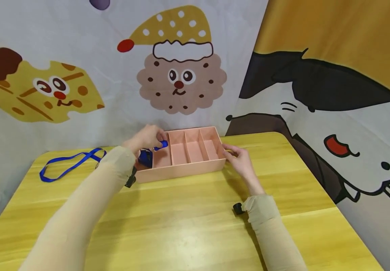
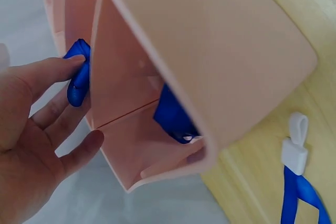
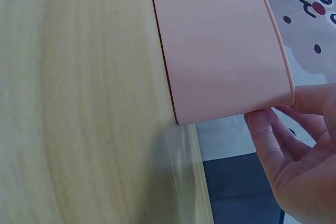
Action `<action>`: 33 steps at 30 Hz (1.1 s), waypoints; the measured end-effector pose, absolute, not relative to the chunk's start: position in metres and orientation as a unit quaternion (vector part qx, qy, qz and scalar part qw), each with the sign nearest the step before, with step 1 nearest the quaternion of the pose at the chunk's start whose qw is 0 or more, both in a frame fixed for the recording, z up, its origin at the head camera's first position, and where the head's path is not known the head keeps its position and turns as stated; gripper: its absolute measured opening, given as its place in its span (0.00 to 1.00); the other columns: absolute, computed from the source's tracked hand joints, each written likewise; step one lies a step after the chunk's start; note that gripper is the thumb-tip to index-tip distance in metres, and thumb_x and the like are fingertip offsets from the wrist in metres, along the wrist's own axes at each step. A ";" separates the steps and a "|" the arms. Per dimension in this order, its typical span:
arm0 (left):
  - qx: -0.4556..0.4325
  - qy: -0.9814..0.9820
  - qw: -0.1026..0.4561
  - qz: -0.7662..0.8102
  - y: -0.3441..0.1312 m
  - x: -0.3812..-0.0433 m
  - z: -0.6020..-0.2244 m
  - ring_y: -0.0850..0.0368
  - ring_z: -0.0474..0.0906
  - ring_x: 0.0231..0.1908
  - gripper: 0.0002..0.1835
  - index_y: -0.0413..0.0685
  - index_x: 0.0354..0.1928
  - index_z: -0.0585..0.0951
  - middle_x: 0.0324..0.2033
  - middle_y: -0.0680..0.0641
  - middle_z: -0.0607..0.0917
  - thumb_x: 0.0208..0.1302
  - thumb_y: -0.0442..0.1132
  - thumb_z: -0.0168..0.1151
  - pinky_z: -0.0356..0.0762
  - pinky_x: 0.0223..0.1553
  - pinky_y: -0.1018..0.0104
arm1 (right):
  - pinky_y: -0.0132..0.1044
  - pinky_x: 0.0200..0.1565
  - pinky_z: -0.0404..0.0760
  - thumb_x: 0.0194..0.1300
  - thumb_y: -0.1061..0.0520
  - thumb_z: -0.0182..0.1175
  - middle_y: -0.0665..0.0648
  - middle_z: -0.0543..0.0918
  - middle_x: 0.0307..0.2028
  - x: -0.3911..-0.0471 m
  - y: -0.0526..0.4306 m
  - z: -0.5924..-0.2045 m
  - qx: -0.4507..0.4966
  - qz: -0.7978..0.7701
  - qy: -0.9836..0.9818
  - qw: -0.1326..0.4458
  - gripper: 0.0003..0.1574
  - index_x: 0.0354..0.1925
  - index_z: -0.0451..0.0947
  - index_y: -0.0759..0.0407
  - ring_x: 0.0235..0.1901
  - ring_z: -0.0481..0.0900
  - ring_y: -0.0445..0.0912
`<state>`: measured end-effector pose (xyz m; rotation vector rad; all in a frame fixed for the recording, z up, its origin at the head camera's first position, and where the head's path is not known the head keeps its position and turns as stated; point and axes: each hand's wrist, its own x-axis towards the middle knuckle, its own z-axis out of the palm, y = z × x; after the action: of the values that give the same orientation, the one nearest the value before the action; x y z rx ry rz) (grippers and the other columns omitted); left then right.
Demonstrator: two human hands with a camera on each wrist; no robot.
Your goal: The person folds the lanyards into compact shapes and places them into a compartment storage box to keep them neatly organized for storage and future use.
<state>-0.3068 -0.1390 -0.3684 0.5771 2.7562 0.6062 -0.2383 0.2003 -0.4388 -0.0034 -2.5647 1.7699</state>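
A pink divided box [image 1: 181, 170] stands near the back edge of the table. My left hand [image 1: 147, 136] pinches a folded blue lanyard [image 2: 80, 77] between thumb and fingers, over the compartment second from the left. In the leftmost compartment lies another bundled blue lanyard [image 1: 145, 158], partly behind the wrist in the head view. My right hand [image 1: 239, 161] touches the box's right end, its fingertips against the end wall by the rim, as the right wrist view [image 3: 302, 156] also shows. The box's other compartments appear bare inside.
A loose blue lanyard [image 1: 67, 169] lies in a loop on the table left of the box. Its white plastic clip [image 2: 295, 153] shows in the left wrist view. Behind the wooden table [image 1: 181, 226] hangs a cloth [image 1: 120, 113] printed with cartoons.
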 end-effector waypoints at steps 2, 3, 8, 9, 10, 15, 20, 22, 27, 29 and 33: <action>0.211 0.948 0.131 0.201 -0.138 -0.307 -0.374 0.43 0.87 0.45 0.12 0.40 0.49 0.88 0.46 0.35 0.90 0.64 0.29 0.69 0.90 0.40 0.60 | 0.32 0.49 0.90 0.77 0.65 0.58 0.70 0.80 0.67 -0.237 0.202 -0.440 -0.001 0.567 -0.824 0.015 0.23 0.66 0.78 0.69 0.63 0.83 0.64; 0.216 0.948 0.128 0.196 -0.137 -0.308 -0.376 0.44 0.87 0.45 0.12 0.40 0.49 0.88 0.45 0.36 0.91 0.63 0.29 0.69 0.90 0.42 0.60 | 0.34 0.50 0.90 0.77 0.65 0.58 0.70 0.80 0.67 -0.236 0.202 -0.440 -0.001 0.566 -0.824 0.016 0.23 0.66 0.78 0.69 0.62 0.83 0.64; 0.230 0.948 0.118 0.185 -0.137 -0.308 -0.383 0.43 0.86 0.45 0.11 0.39 0.46 0.88 0.41 0.38 0.91 0.61 0.29 0.71 0.86 0.53 0.52 | 0.37 0.51 0.90 0.77 0.65 0.58 0.70 0.80 0.67 -0.237 0.201 -0.439 -0.001 0.566 -0.824 0.015 0.23 0.66 0.78 0.68 0.62 0.83 0.64; 0.233 0.948 0.116 0.182 -0.137 -0.308 -0.384 0.43 0.86 0.45 0.11 0.39 0.46 0.88 0.41 0.38 0.91 0.61 0.30 0.71 0.85 0.55 0.50 | 0.37 0.51 0.90 0.77 0.65 0.58 0.70 0.80 0.67 -0.237 0.201 -0.439 -0.001 0.566 -0.825 0.015 0.23 0.66 0.78 0.68 0.62 0.83 0.64; 0.234 0.948 0.117 0.180 -0.137 -0.309 -0.385 0.43 0.86 0.46 0.11 0.39 0.46 0.88 0.41 0.38 0.91 0.61 0.30 0.71 0.84 0.56 0.50 | 0.37 0.51 0.90 0.77 0.65 0.58 0.70 0.80 0.67 -0.237 0.200 -0.440 -0.003 0.566 -0.824 0.014 0.23 0.66 0.78 0.68 0.62 0.83 0.64; 0.232 0.950 0.124 0.169 -0.136 -0.308 -0.385 0.43 0.86 0.47 0.11 0.39 0.47 0.87 0.42 0.38 0.91 0.61 0.30 0.71 0.84 0.56 0.50 | 0.35 0.50 0.90 0.77 0.65 0.58 0.70 0.81 0.67 -0.238 0.200 -0.440 -0.004 0.568 -0.823 0.013 0.23 0.66 0.78 0.69 0.63 0.83 0.64; 0.236 0.951 0.129 0.155 -0.134 -0.308 -0.386 0.44 0.86 0.45 0.12 0.39 0.47 0.87 0.42 0.39 0.90 0.62 0.30 0.71 0.85 0.54 0.51 | 0.32 0.49 0.89 0.77 0.64 0.58 0.70 0.80 0.67 -0.238 0.201 -0.440 -0.003 0.566 -0.824 0.014 0.23 0.66 0.78 0.68 0.63 0.83 0.64; 0.236 0.950 0.135 0.151 -0.133 -0.308 -0.387 0.45 0.86 0.43 0.12 0.39 0.48 0.87 0.41 0.39 0.90 0.63 0.30 0.70 0.85 0.53 0.52 | 0.32 0.49 0.89 0.77 0.64 0.58 0.70 0.80 0.67 -0.237 0.201 -0.441 -0.003 0.564 -0.826 0.015 0.23 0.66 0.78 0.68 0.63 0.83 0.64; 0.227 0.952 0.145 0.148 -0.129 -0.307 -0.389 0.48 0.86 0.41 0.12 0.39 0.49 0.87 0.41 0.40 0.89 0.64 0.30 0.70 0.86 0.52 0.53 | 0.32 0.50 0.89 0.77 0.64 0.58 0.70 0.81 0.66 -0.238 0.201 -0.442 -0.001 0.564 -0.826 0.018 0.23 0.66 0.78 0.68 0.62 0.83 0.65; 0.225 0.952 0.147 0.146 -0.129 -0.307 -0.388 0.47 0.86 0.43 0.12 0.39 0.49 0.87 0.42 0.40 0.89 0.64 0.31 0.70 0.86 0.53 0.52 | 0.32 0.50 0.89 0.77 0.64 0.58 0.71 0.81 0.66 -0.239 0.201 -0.443 0.000 0.564 -0.826 0.020 0.23 0.66 0.78 0.68 0.62 0.83 0.65; 0.224 0.953 0.152 0.138 -0.129 -0.307 -0.386 0.46 0.85 0.46 0.15 0.39 0.53 0.87 0.46 0.40 0.90 0.67 0.37 0.71 0.85 0.55 0.50 | 0.34 0.51 0.90 0.77 0.63 0.58 0.71 0.80 0.66 -0.239 0.201 -0.443 0.002 0.562 -0.827 0.021 0.23 0.66 0.78 0.69 0.62 0.83 0.65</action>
<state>-0.3068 -0.1288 -0.3857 0.6424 2.7347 0.3962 -0.2390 0.2010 -0.4435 0.0060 -2.5636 1.7406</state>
